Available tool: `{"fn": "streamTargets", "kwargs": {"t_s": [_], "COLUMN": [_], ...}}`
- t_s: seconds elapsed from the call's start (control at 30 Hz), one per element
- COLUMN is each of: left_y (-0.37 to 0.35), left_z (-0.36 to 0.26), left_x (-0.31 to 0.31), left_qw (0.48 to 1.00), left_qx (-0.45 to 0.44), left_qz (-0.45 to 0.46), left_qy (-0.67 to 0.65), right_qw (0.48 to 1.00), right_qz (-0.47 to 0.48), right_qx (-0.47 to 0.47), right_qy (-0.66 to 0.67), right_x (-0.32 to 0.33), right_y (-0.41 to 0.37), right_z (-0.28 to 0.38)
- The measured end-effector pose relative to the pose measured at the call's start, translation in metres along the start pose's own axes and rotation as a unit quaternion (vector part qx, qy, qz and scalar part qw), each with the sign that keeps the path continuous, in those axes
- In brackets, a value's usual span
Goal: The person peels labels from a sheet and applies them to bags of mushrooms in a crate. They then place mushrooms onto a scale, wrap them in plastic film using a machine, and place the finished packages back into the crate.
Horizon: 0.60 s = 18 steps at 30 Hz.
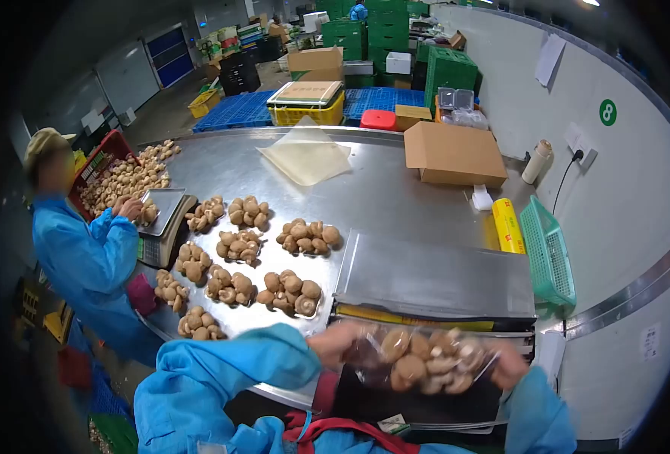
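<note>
A pack of brown mushrooms (414, 359) under clear, shiny plastic film is held up between my two hands, above the wrapping machine (433, 314). My left hand (337, 342) is closed on the pack's left end, slightly blurred. At the right end my right hand (507, 365) grips the film, also blurred. Whether a tray lies beneath the mushrooms is hidden. Just left of the machine, a tray heaped with mushrooms (290, 293) rests on the steel table (237, 170). Another heaped mushroom tray (308, 237) sits behind it.
Several more mushroom heaps (229, 286) stand to the left. Beyond them a co-worker (85, 234) handles mushrooms at a scale (165, 223), beside a tipped red crate (100, 170). A yellow film roll (508, 225), green basket (549, 250) and cardboard box (456, 153) line the right side.
</note>
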<state>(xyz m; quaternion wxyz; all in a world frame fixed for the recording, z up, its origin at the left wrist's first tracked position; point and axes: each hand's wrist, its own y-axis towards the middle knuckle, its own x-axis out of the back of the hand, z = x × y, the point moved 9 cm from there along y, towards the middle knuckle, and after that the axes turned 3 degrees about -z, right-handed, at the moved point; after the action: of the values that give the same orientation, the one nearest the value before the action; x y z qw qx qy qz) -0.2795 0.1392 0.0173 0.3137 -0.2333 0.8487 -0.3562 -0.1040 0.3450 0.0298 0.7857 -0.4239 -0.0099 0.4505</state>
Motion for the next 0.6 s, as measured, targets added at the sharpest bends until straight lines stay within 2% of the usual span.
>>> {"fn": "streamTargets", "kwargs": {"t_s": [0.03, 0.07, 0.13, 0.17, 0.23, 0.3, 0.33, 0.37, 0.4, 0.43, 0.47, 0.5, 0.57, 0.6], "left_y": [0.010, 0.018, 0.028, 0.027, 0.018, 0.005, -0.001, -0.006, -0.008, -0.008, -0.006, -0.008, -0.007, -0.002], "left_z": [0.047, 0.092, 0.138, 0.151, 0.148, 0.126, 0.117, 0.110, 0.106, 0.105, 0.106, 0.104, 0.094, 0.096], "left_x": [0.017, 0.023, 0.038, 0.043, 0.045, 0.040, 0.041, 0.043, 0.046, 0.049, 0.059, 0.069, 0.070, 0.071], "left_qw": [0.998, 0.993, 0.990, 0.989, 0.989, 0.985, 0.982, 0.979, 0.975, 0.972, 0.964, 0.957, 0.902, 0.895], "left_qx": [0.047, 0.075, 0.063, 0.066, 0.032, -0.068, -0.094, -0.122, -0.151, -0.179, -0.232, -0.252, -0.348, -0.364], "left_qz": [-0.028, -0.003, -0.033, -0.052, -0.042, -0.002, -0.011, -0.020, -0.017, -0.014, -0.066, -0.145, -0.196, -0.191], "left_qy": [-0.018, -0.096, -0.124, -0.118, -0.139, -0.156, -0.161, -0.164, -0.159, -0.152, -0.110, 0.027, 0.161, 0.173], "right_qw": [0.998, 0.994, 0.987, 0.992, 0.974, 0.975, 0.980, 0.985, 0.982, 0.949, 0.918, 0.881, 0.888, 0.858], "right_qz": [-0.014, -0.008, -0.016, 0.002, -0.001, 0.049, 0.009, -0.073, -0.133, -0.190, -0.245, -0.305, -0.343, -0.369], "right_qx": [-0.052, -0.069, -0.106, -0.069, -0.056, 0.028, 0.028, 0.067, 0.136, 0.199, 0.249, 0.292, 0.285, 0.336], "right_qy": [0.043, 0.079, 0.117, 0.105, 0.218, 0.216, 0.197, 0.143, -0.006, -0.154, -0.186, -0.215, -0.115, -0.119], "right_x": [0.014, 0.023, 0.044, 0.048, 0.059, 0.013, 0.015, 0.003, 0.009, 0.011, 0.017, 0.019, 0.010, 0.011], "right_y": [-0.002, -0.002, 0.004, 0.008, 0.010, -0.018, -0.016, -0.019, -0.017, -0.012, -0.011, -0.016, -0.029, -0.030], "right_z": [-0.045, -0.086, -0.144, -0.148, -0.157, -0.116, -0.122, -0.116, -0.116, -0.118, -0.117, -0.112, -0.113, -0.114]}}
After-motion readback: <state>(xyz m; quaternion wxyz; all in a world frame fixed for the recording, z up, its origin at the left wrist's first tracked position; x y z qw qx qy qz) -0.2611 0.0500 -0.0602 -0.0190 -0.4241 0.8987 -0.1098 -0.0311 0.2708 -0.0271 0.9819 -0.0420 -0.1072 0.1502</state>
